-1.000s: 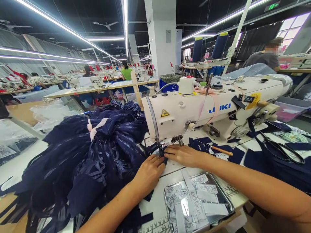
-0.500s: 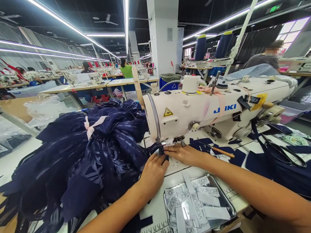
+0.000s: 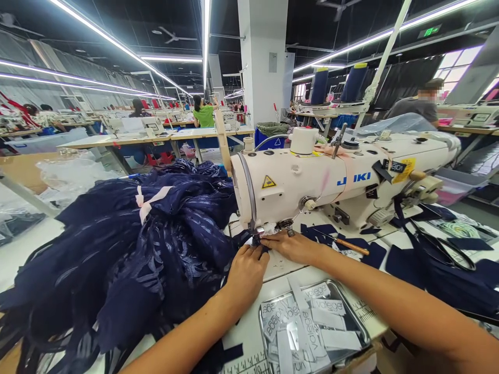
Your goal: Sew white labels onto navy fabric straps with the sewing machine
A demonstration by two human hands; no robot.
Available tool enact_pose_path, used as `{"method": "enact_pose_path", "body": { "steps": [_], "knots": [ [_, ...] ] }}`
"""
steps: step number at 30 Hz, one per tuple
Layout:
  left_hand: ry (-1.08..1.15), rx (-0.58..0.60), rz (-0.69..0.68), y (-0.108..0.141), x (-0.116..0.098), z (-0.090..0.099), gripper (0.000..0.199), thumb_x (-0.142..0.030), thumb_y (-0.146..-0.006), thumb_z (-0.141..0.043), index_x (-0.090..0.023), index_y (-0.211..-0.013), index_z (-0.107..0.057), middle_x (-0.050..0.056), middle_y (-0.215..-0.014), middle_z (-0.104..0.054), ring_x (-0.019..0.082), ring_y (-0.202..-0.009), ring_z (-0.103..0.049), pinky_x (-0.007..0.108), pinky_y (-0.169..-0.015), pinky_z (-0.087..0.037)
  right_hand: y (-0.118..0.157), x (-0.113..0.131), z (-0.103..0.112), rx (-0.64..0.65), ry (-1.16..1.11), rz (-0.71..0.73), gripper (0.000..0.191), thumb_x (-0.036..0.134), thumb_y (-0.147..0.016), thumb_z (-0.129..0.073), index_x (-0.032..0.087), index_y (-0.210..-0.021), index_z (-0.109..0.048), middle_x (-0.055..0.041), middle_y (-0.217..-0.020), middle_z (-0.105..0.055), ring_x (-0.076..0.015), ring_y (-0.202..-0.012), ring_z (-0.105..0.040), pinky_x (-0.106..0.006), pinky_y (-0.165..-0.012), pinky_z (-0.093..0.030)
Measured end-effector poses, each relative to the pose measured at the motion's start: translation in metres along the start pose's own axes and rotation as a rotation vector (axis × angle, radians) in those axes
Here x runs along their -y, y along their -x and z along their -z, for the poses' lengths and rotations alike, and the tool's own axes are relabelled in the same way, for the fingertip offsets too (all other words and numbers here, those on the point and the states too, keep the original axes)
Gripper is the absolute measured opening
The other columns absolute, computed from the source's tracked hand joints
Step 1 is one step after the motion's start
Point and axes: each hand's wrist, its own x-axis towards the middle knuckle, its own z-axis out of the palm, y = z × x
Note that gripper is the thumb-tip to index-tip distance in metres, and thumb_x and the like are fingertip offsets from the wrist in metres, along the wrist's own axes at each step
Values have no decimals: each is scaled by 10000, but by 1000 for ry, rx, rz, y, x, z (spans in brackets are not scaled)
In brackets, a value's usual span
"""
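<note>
- Metal tray (image 3: 364,332) of printed labels (image 3: 330,305) sits on the tabletop (image 3: 249,326), between the forearms.
- Left hand (image 3: 247,272): palm down, fingers together, slightly bent, fingertips at the navy fabric piece (image 3: 256,241).
- Right hand (image 3: 294,246): palm down, fingers extended towards the same piece. Whether the hands pinch or merely press cannot be told.
- Fabric piece lies at the needle area of the sewing machine (image 3: 288,179). Step, as judged: guiding cloth for stitching; next move calls for steady feed, fingertips clear.

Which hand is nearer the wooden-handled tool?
Right. The right hand is just left of the wooden-handled tool; the left hand is farther left, beyond the right hand.
</note>
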Motion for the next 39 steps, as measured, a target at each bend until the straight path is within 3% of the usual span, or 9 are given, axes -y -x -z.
{"method": "enact_pose_path", "body": {
  "steps": [11,17,23,28,33,39],
  "knots": [
    [-49,-55,18,-5,-1,-1,186,-2,-723,-431,-125,-679,-562,101,-772,-652,192,-719,-605,345,-763,-429,-3,-4,-4,-57,-52,-30,367,49,-826,-373,132,-1144,-536,-104,-1114,-583,-175,-1010,-544,-318,-835,-447],
    [-60,-56,5,4,1,6,180,-14,-735,-428,-121,-734,-574,80,-742,-624,193,-709,-574,370,-769,-426,-4,-7,-5,-155,-113,-29,387,62,-755,-436,148,-1109,-567,-98,-1003,-632,-187,-977,-543,-336,-829,-419],
    [-17,37,53,15,30,15,268,34,-699,-408,-140,-789,-590,76,-809,-619,191,-735,-565,334,-687,-464,4,-1,2,-138,-144,-29,257,224,-786,-481,162,-989,-627,-83,-959,-616,-180,-801,-565,-347,-785,-411],
    [161,-5,139,10,53,15,361,40,-631,-381,-157,-851,-588,47,-848,-627,166,-783,-570,298,-722,-471,7,16,3,-100,-124,-42,331,323,-827,-467,135,-1083,-561,-103,-1002,-548,-201,-873,-517,-349,-763,-413],
    [179,-52,36,9,39,17,348,-70,-656,-451,-154,-968,-581,79,-989,-610,228,-940,-528,406,-833,-401,5,19,0,-121,-80,-49,281,265,-847,-437,142,-1058,-577,-90,-981,-545,-199,-869,-502,-336,-756,-413],
    [77,-2,-12,11,30,12,238,-104,-783,-441,-151,-962,-590,65,-869,-620,206,-815,-526,370,-728,-396,6,14,-3,-139,-158,-64,286,230,-834,-458,144,-1079,-579,-94,-1021,-546,-192,-893,-500,-323,-761,-419]
  ]
}}
